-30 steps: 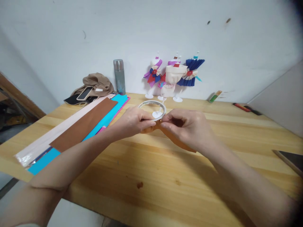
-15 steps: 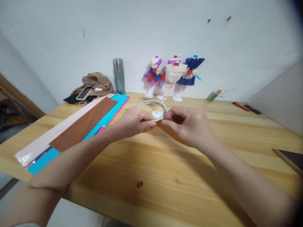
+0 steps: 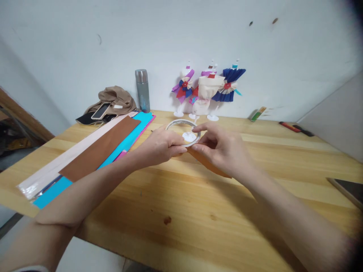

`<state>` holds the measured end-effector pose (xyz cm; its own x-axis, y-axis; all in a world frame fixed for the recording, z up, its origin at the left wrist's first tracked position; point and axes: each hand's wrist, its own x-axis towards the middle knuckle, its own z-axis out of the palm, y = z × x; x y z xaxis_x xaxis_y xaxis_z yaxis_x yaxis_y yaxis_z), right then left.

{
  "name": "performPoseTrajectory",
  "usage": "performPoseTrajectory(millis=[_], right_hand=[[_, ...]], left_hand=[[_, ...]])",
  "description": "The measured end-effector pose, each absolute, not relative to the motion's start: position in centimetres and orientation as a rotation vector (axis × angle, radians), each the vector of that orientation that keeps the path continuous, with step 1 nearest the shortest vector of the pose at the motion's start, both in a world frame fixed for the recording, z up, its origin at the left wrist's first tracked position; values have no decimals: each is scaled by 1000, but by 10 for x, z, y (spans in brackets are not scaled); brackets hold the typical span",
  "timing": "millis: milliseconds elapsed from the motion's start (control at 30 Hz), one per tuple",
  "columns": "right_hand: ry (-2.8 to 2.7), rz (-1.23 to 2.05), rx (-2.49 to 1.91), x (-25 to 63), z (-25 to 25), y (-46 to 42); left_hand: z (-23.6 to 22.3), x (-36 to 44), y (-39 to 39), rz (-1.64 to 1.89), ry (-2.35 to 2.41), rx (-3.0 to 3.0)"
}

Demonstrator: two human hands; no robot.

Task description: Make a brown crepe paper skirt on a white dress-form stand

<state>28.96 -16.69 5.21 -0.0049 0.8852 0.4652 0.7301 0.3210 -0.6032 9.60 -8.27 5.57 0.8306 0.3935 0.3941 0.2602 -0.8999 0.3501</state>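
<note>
My left hand [image 3: 160, 145] grips a white roll of tape [image 3: 181, 123] by its near rim, fingers closed round it. My right hand [image 3: 224, 149] pinches the same rim from the right, thumb and forefinger together, other fingers raised. An orange-brown paper strip [image 3: 211, 166] runs from between my hands down to the right under my right hand. Both hands hover just above the wooden table [image 3: 181, 204]. A small white round stand [image 3: 188, 136] shows through the roll's hole.
Long paper sheets, brown [image 3: 102, 149], pale pink and cyan, lie at the left. At the back stand a steel flask [image 3: 142, 90], a bundle of cloth with a phone [image 3: 100, 110], and three paper-dressed figures [image 3: 208, 90]. Markers [image 3: 295, 129] lie at the back right.
My right hand has shifted slightly up and left along the roll's rim and its fingers have spread. The orange-brown strip now shows more below my right hand than half a second ago.
</note>
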Motion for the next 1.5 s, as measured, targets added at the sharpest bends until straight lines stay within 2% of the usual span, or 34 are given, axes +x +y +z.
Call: performPoseTrajectory(millis=[133, 233, 333, 433, 500, 567, 633, 700, 900, 1100, 1300, 1367, 1500], right_hand=[[-1874, 274, -1440, 291, 52, -166], [-1726, 401, -1451, 295, 53, -163], [-1470, 550, -1426, 299, 53, -158], [-1234, 669, -1358, 304, 55, -155], [-1115, 730, -1313, 307, 56, -153], [-1037, 788, -1269, 309, 58, -153], [-1001, 834, -1224, 310, 58, -152], [-993, 872, -1204, 311, 57, -152], [-957, 880, -1199, 311, 56, -150], [-933, 856, -1240, 313, 58, -150], [-1024, 795, -1310, 308, 58, -152], [-1104, 752, -1352, 305, 55, -153], [-1361, 644, -1424, 295, 51, -157]], left_hand=[[59, 94, -81, 613, 479, 2873], [65, 89, -77, 839, 571, 2907], [64, 87, -66, 1139, 671, 2700], [53, 90, -50, 1229, 686, 2247], [42, 94, -42, 1093, 626, 1918], [31, 98, -40, 802, 533, 1664], [23, 102, -45, 543, 507, 1498], [20, 106, -55, 432, 534, 1456], [27, 113, -81, 492, 577, 1582], [33, 111, -74, 436, 618, 1719], [68, 77, -46, -246, 577, 2171], [83, 67, -45, -34, 577, 2225], [94, 68, -59, 832, 513, 2276]])
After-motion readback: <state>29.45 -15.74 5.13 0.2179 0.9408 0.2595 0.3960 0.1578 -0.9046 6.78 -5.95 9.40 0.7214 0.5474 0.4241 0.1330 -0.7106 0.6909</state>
